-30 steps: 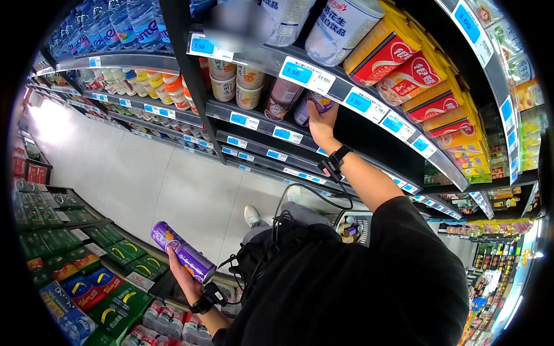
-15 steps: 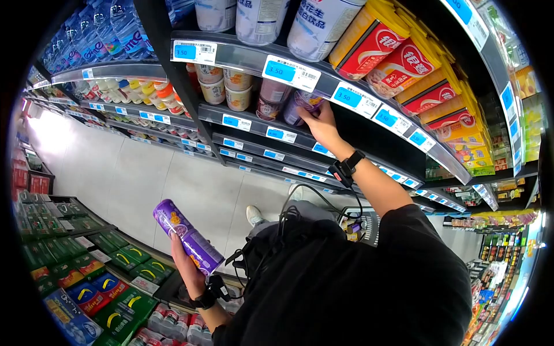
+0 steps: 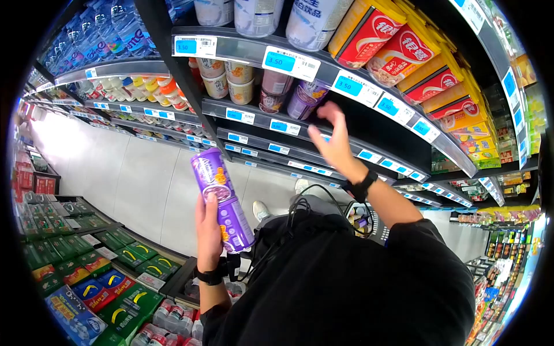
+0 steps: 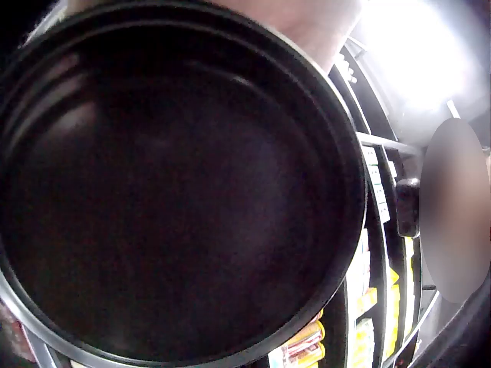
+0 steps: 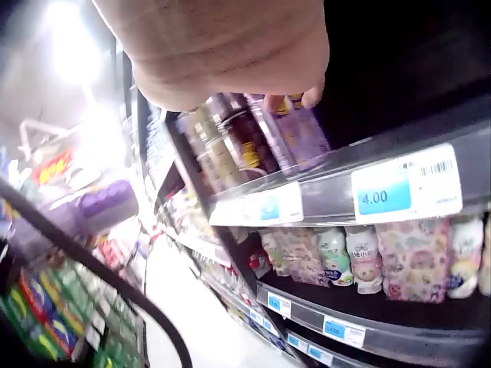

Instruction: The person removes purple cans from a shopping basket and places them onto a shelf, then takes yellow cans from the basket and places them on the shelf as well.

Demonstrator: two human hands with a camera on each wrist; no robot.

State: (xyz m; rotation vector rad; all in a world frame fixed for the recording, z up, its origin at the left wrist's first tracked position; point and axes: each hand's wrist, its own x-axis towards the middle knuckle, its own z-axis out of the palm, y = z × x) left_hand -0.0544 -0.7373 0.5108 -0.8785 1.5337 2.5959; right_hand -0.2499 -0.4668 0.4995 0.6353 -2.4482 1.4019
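Two purple cans [image 3: 234, 224], stacked end to end, are gripped by my left hand [image 3: 209, 233] over the floor, thumb near the seam between them. One round dark can end [image 4: 184, 184] fills most of the left wrist view. My right hand [image 3: 337, 144] is at the shelf front with thumb and fingers apart, holding nothing. Just beyond its fingertips, purple cans [image 3: 304, 99] stand on the shelf beside brown-pink cans [image 3: 274, 92]. In the right wrist view, my right hand [image 5: 230, 54] partly covers the shelf's purple cans [image 5: 303, 138].
White tubs [image 3: 239, 89] share that shelf, left of the cans. Above are large white cans [image 3: 311, 26] and red-yellow packs [image 3: 369, 34]. Price labels line the shelf edge [image 3: 242, 55]. A basket [image 3: 378, 228] stands near the feet; green boxes [image 3: 130, 305] lie at lower left.
My right hand has come off the purple cans on the shelf, and its fingers have spread. My left hand has carried its two cans to the right and turned them more upright in the head view.
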